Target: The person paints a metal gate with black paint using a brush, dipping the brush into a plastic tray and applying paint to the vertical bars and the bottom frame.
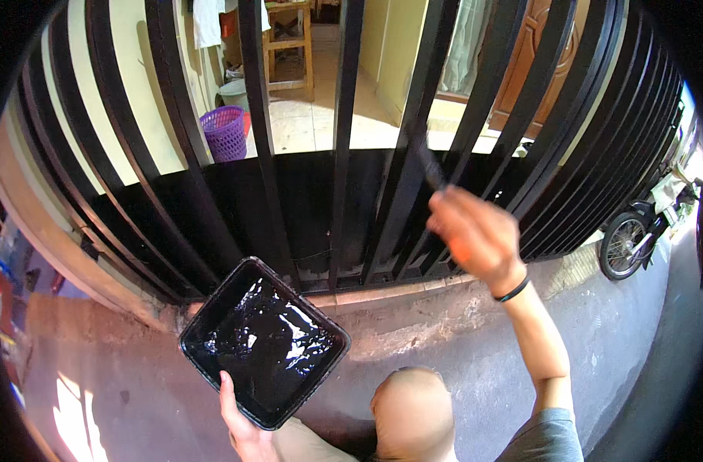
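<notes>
My left hand (247,433) grips the lower left edge of a square black tray (300,299), thumb over the rim. The fingers beneath are hidden. Glossy black paint (270,335) lies in the tray. Raised at the right, my right hand (478,235) is closed around a dark paintbrush (428,163), smeared by motion. The brush points up and away, in front of the bars of a black metal gate (345,115). Whether its tip touches a bar cannot be made out.
A solid black panel (236,200) spans the gate's lower part. Behind the bars are a purple basket (225,132), a wooden stand (310,54) and a brown door (532,65). A motorcycle (625,245) stands at the right. Grey pavement (135,385) lies below, with my knee (414,408) in front.
</notes>
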A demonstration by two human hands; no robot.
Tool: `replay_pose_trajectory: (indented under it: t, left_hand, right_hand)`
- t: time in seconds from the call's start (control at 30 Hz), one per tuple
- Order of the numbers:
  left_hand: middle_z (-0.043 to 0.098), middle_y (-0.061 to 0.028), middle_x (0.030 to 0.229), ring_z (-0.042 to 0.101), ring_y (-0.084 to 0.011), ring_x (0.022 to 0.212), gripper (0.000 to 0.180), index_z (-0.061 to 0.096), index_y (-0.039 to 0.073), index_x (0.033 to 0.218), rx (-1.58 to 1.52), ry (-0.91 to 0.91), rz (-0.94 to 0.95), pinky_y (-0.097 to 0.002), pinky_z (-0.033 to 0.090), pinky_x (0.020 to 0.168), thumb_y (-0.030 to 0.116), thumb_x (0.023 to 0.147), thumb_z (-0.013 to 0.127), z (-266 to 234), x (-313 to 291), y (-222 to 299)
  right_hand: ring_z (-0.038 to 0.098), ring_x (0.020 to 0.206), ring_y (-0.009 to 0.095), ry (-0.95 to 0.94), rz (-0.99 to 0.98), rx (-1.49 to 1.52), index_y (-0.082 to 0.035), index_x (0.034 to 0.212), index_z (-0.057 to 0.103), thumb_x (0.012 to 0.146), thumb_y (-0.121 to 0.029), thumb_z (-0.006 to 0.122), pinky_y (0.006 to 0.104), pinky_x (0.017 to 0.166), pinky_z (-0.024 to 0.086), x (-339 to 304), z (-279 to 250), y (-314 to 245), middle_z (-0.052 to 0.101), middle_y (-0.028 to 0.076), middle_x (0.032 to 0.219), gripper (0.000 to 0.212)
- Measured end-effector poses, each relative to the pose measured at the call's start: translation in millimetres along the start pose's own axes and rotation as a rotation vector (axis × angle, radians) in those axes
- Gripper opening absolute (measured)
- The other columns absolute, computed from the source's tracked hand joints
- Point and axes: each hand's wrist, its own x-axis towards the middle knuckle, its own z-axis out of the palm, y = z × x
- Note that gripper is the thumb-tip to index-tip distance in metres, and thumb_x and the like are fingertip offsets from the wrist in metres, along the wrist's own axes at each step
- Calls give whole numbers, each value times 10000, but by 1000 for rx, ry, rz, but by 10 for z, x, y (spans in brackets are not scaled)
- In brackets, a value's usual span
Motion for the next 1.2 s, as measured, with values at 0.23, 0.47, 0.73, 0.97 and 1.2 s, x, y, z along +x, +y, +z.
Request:
replay_pose_trajectory:
  t: [0.23, 0.47, 0.73, 0.97, 1.2]
  left_hand:
    - [644, -144, 1421, 657, -335, 1243, 576, 572, 32, 1460, 54, 64, 26, -473, 555, 1062, 430, 1047, 614, 98, 11, -49]
    - [644, -134, 1406, 652, -326, 1233, 575, 579, 39, 1451, 155, 163, 129, -473, 556, 1050, 418, 1023, 646, 291, -84, -73]
    - [615, -144, 1449, 619, -341, 1275, 583, 563, 51, 1476, 362, 327, 292, -501, 545, 1060, 408, 1024, 652, 380, -237, -137]
    - [626, -143, 1441, 625, -341, 1272, 584, 559, 38, 1480, 353, 325, 289, -503, 546, 1058, 408, 1035, 638, 384, -191, -145]
    - [638, -145, 1427, 644, -337, 1247, 577, 580, 42, 1464, 240, 310, 233, -499, 553, 1045, 406, 1022, 659, 322, -157, -102]
  right_hand:
    - [709, 675, 251, -337, 225, 324, -60, 1068, 737, 851, -155, 858, 353, 583, 574, -796, 174, -406, 728, 95, 915, 266]
    - [787, 858, 285, 198, 444, 231, -23, 1096, 775, 841, -36, 850, 346, 722, 628, -413, 136, -97, 795, 145, 1045, 266]
    - [685, 637, 213, -109, 323, 243, -53, 1116, 762, 790, -125, 902, 324, 560, 547, -1283, 572, -661, 770, 108, 971, 362]
    - [763, 786, 262, 120, 253, 257, -30, 1106, 752, 778, -87, 902, 331, 603, 575, -798, 564, -223, 786, 132, 1016, 365]
    - [646, 619, 163, -67, 273, 149, -64, 1196, 768, 838, -174, 875, 303, 533, 506, -1456, 717, -702, 761, 135, 1080, 389]
